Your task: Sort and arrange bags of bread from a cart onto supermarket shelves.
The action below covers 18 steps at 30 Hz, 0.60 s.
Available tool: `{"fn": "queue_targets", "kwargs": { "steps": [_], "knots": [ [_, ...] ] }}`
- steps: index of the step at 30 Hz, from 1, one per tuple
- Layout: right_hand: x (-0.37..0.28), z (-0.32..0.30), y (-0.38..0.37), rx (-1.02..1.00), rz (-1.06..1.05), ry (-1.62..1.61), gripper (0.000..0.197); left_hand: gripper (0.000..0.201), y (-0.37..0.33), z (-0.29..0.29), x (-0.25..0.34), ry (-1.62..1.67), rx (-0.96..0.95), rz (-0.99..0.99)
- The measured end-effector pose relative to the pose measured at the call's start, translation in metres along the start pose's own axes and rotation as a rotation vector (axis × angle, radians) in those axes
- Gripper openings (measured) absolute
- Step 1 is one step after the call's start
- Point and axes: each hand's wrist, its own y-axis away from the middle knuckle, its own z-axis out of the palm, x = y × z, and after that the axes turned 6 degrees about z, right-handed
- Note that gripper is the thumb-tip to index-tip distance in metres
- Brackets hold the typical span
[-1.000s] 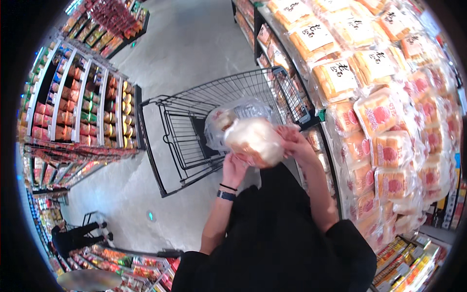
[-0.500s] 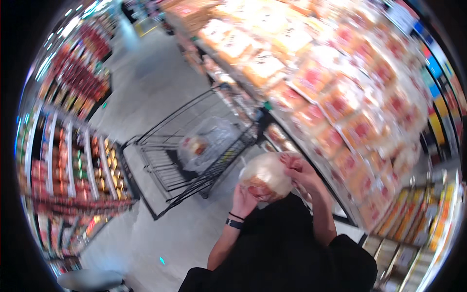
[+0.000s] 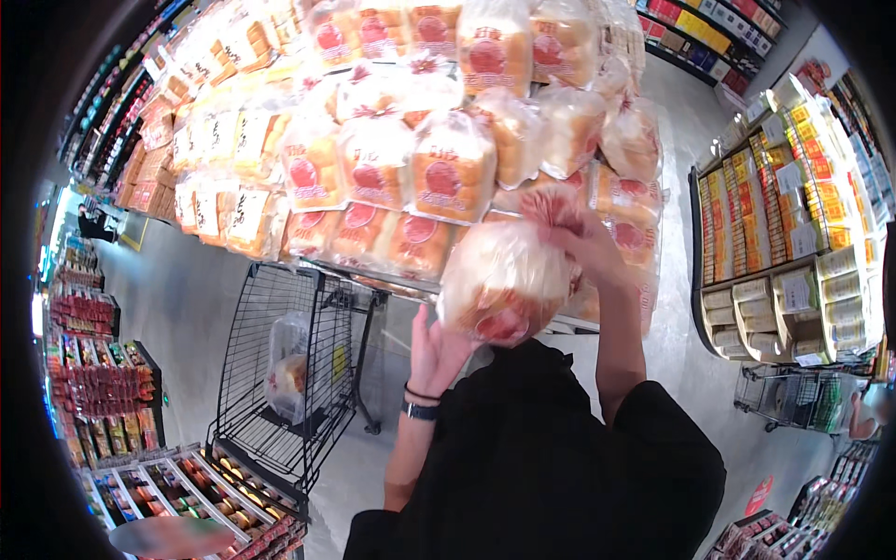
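A clear plastic bag of bread [image 3: 509,280] with red print hangs in front of my chest. My right hand [image 3: 583,247] is closed round the gathered red-printed neck of the bag. Beside the bag's lower left side is my left hand [image 3: 441,350], its fingers stretched apart and the palm turned toward the bread; whether it bears any weight I cannot tell. Just beyond, similar bagged loaves [image 3: 453,168] are stacked in rows on a display.
A black wire shopping cart [image 3: 280,373] stands to the left, holding a clear plastic bag [image 3: 287,364] with something pale inside. Shelves of yellow and orange packages [image 3: 775,201] rise at the right. Another cart [image 3: 789,397] is farther right, and packed shelves [image 3: 177,495] line the lower left.
My view has swung right, so the bread display now lies straight ahead and the cart farther left. My left hand has opened out from the loaf; the right keeps the bag's neck.
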Motion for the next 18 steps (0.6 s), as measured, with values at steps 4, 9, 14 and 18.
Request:
{"fn": "queue_targets", "kwargs": {
  "steps": [4, 9, 14, 18],
  "knots": [
    [0.010, -0.075, -0.066, -0.032, -0.109, 0.309, 0.037, 0.072, -0.088, 0.004, -0.032, 0.017, -0.050, -0.091],
    [0.002, -0.104, -0.128, 0.043, -0.151, 0.464, 0.039, 0.057, -0.157, 0.010, -0.046, 0.001, 0.002, -0.013],
    [0.020, -0.097, -0.153, 0.300, -0.305, 0.650, 0.049, 0.057, -0.186, 0.000, -0.041, 0.053, 0.089, 0.043],
    [0.029, -0.075, -0.133, 0.667, -0.396, 0.833, 0.059, 0.061, -0.186, -0.005, -0.039, 0.093, 0.077, 0.034]
  ]
}}
